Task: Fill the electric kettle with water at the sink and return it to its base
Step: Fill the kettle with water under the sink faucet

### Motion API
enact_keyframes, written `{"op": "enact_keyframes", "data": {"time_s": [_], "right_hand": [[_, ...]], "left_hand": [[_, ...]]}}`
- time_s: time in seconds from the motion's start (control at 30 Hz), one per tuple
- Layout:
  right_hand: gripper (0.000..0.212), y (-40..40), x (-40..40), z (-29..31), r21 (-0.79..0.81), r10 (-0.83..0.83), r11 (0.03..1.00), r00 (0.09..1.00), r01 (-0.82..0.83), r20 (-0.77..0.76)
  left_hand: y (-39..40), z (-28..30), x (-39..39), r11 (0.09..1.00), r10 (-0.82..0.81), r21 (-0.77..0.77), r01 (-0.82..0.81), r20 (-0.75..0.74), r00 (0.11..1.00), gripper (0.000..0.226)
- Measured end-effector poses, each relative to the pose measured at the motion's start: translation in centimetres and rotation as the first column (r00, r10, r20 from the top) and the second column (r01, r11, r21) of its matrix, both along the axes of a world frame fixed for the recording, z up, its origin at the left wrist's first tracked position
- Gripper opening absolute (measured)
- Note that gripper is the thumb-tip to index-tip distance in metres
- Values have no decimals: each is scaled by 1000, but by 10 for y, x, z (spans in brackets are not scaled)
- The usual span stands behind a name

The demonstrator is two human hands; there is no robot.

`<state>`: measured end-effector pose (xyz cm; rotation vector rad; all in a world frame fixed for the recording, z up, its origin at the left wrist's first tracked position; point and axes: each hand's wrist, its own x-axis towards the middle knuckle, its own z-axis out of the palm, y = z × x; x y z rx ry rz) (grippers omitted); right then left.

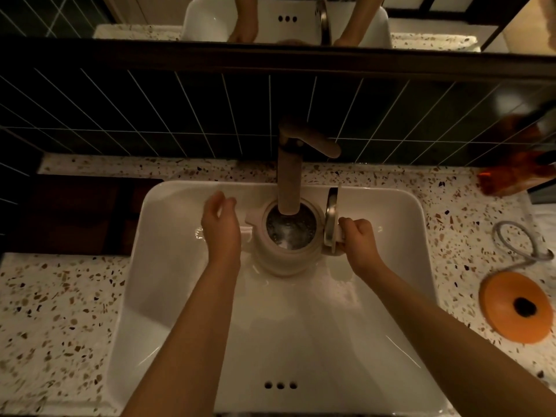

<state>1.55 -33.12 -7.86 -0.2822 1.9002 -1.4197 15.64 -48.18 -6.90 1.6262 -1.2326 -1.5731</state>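
Observation:
A cream electric kettle (284, 257) stands upright in the white sink (186, 296), directly under the faucet spout (289, 182). Its lid (331, 219) is flipped open to the right, and water churns inside the opening. My right hand (359, 240) grips the kettle's handle on its right side. To the left of the kettle, by its spout, hovers my left hand (221, 227), fingers loosely curled and holding nothing. The round orange base (516, 308) lies on the counter at the right, with its grey cord (517, 239) looped behind it.
The speckled terrazzo counter (60, 311) surrounds the sink. A dark recess (78, 215) lies at the left. An orange packet (511, 173) sits at the back right. Dark tiles and a mirror rise behind the faucet.

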Motion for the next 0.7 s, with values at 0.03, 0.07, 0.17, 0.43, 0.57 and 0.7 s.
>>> {"op": "enact_keyframes", "data": {"time_s": [0.03, 0.07, 0.17, 0.43, 0.57, 0.7], "right_hand": [[43, 0, 1, 1, 4, -3, 1000, 1000, 3, 2], [46, -1, 2, 3, 6, -7, 1000, 1000, 7, -1], [51, -3, 6, 10, -4, -27, 1000, 999, 27, -17], [48, 3, 8, 0, 2, -50, 999, 999, 51, -14], [38, 8, 8, -15, 56, -55, 997, 996, 58, -63], [32, 9, 12, -15, 94, -26, 995, 994, 36, -103]], "left_hand": [[4, -5, 4, 993, -37, 108, 38, -14, 999, 41], [9, -10, 6, 979, -66, 190, 72, -40, 997, 44], [22, -21, 6, 951, -32, 304, 62, -101, 994, 41], [32, -25, 5, 932, -99, 321, 170, -227, 969, 52], [38, -26, 9, 937, -83, 308, 167, -268, 960, 40], [34, -23, 9, 932, -25, 343, 119, -267, 963, 40]]}}
